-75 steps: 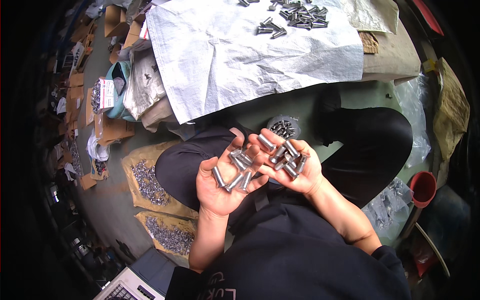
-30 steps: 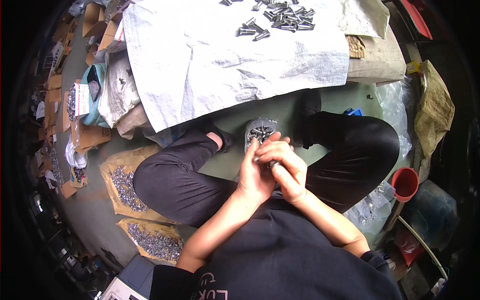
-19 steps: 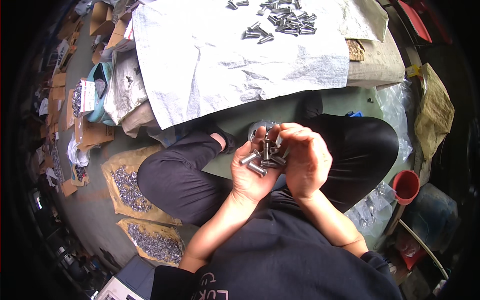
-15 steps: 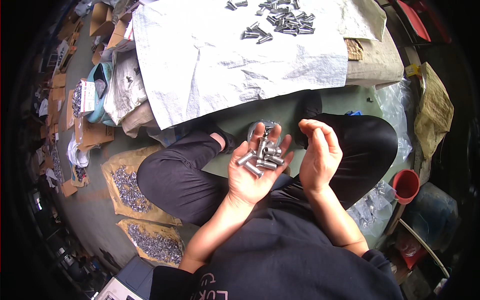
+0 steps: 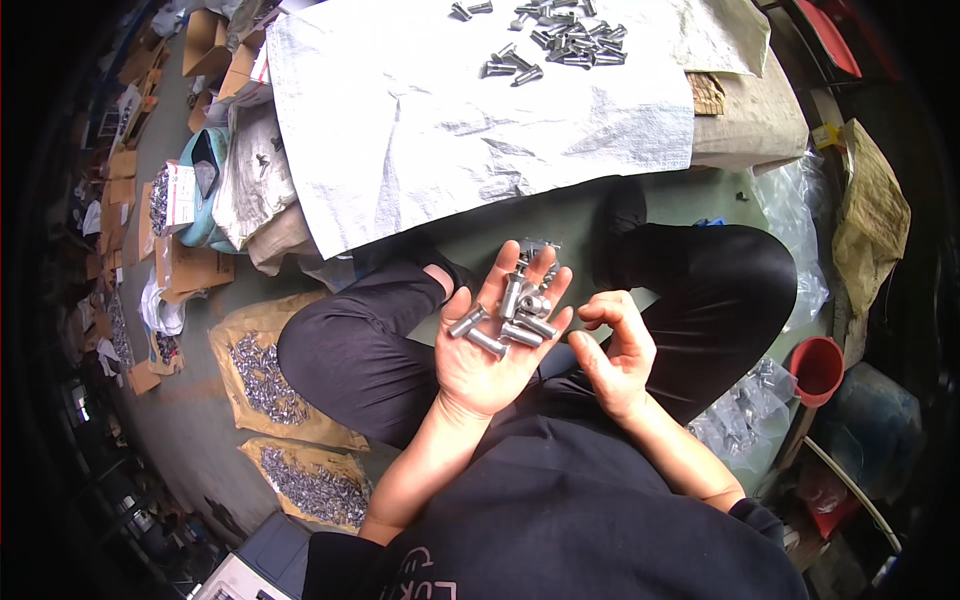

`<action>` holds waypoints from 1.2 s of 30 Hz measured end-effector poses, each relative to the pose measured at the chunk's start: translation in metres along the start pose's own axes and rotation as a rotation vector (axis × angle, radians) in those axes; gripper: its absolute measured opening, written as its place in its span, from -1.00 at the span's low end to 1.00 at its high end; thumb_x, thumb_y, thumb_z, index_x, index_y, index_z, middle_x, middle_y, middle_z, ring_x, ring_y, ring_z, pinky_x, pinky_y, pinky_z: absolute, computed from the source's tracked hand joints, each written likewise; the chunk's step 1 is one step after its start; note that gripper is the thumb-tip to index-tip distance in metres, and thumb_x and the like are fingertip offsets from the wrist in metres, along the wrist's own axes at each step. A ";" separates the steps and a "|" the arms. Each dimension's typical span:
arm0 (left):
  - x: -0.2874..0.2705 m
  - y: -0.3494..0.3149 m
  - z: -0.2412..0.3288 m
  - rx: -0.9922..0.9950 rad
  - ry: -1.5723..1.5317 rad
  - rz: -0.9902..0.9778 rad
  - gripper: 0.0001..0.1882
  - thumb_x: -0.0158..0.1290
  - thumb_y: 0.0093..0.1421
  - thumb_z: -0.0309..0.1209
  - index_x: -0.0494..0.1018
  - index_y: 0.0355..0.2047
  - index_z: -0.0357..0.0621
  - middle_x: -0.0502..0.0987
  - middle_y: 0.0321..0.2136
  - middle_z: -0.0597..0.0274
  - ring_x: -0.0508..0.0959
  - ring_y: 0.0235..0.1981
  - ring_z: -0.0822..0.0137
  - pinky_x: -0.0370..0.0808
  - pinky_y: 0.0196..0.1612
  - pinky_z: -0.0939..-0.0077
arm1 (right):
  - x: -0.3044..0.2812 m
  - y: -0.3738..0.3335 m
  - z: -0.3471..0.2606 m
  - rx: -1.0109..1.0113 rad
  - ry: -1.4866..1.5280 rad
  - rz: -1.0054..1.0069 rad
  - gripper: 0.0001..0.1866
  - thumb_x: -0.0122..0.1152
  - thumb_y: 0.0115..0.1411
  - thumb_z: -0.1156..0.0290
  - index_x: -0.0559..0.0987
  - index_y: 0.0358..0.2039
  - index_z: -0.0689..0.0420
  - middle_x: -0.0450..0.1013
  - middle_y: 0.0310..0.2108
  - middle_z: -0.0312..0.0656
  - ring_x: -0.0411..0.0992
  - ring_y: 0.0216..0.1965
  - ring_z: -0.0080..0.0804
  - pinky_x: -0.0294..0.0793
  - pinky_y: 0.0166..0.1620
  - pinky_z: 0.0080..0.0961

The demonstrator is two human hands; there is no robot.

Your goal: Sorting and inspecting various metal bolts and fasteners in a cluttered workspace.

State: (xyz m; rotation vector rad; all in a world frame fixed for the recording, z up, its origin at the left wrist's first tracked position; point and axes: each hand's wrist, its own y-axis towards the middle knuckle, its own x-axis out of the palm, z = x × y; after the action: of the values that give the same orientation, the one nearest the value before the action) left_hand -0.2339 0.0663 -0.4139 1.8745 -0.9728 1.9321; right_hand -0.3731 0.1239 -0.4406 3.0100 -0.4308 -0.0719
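Since a moment ago my right hand (image 5: 618,352) has drawn further off to the right of my left hand (image 5: 497,345), and its fingers have curled inward. The metal bolts (image 5: 510,318) lie in a loose heap on my left palm at the centre of the frame, some across the base of my fingers; that grip is open, palm up, fingers spread and holding nothing shut. My right grip is half curled and empty, just beside the left and not touching the bolts. Both hands sit above my crossed legs in black trousers (image 5: 350,345). Just past my left fingertips a small container of bolts (image 5: 535,246) rests on the green floor (image 5: 480,235). Above that, filling the upper middle of the frame, a white woven sack (image 5: 450,120) is spread out, with a scatter of more bolts (image 5: 560,45) near its top edge. At the lower left, two brown paper bags (image 5: 270,375) lie open with small metal parts. A red cup (image 5: 817,367) stands at the right.
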 end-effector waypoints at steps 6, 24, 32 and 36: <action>0.000 -0.002 0.001 0.045 0.065 0.008 -0.44 -0.10 0.09 -0.12 0.14 0.09 0.01 0.06 0.13 0.11 -0.01 0.18 0.14 0.08 0.14 0.20 | 0.007 0.006 -0.009 -0.129 -0.169 -0.040 -0.69 0.33 -0.23 0.44 0.45 -0.44 0.19 0.34 -0.51 -0.22 0.27 -0.46 -0.39 0.26 -0.43 -0.56; 0.004 -0.004 -0.002 0.092 0.145 0.008 -0.42 -0.14 0.09 -0.09 0.12 0.11 0.00 0.04 0.14 0.09 -0.02 0.18 0.10 0.07 0.13 0.20 | 0.015 0.008 -0.016 -0.204 -0.183 -0.017 -0.77 0.28 -0.29 0.60 0.48 -0.52 0.18 0.35 -0.55 -0.21 0.30 -0.49 -0.36 0.29 -0.44 -0.54; 0.006 -0.005 -0.004 0.101 0.124 0.024 -0.41 -0.15 0.09 -0.09 0.10 0.12 0.00 0.02 0.14 0.07 -0.03 0.19 0.10 0.06 0.13 0.18 | 0.015 0.009 -0.019 -0.203 -0.132 -0.025 -0.75 0.28 -0.29 0.61 0.48 -0.49 0.19 0.36 -0.51 -0.18 0.31 -0.46 -0.34 0.31 -0.40 -0.52; 0.011 -0.005 -0.005 0.100 0.107 0.045 -0.39 -0.15 0.10 -0.10 0.06 0.13 -0.01 -0.01 0.16 0.04 -0.05 0.19 0.08 0.01 0.16 0.18 | 0.015 0.009 -0.022 -0.266 -0.196 -0.038 -0.69 0.35 -0.32 0.52 0.50 -0.46 0.17 0.33 -0.47 -0.19 0.31 -0.44 -0.36 0.32 -0.43 -0.54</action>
State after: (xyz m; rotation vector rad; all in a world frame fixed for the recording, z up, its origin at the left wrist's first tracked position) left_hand -0.2354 0.0703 -0.4014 1.7943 -0.9092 2.1194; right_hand -0.3596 0.1128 -0.4183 2.7576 -0.3492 -0.3970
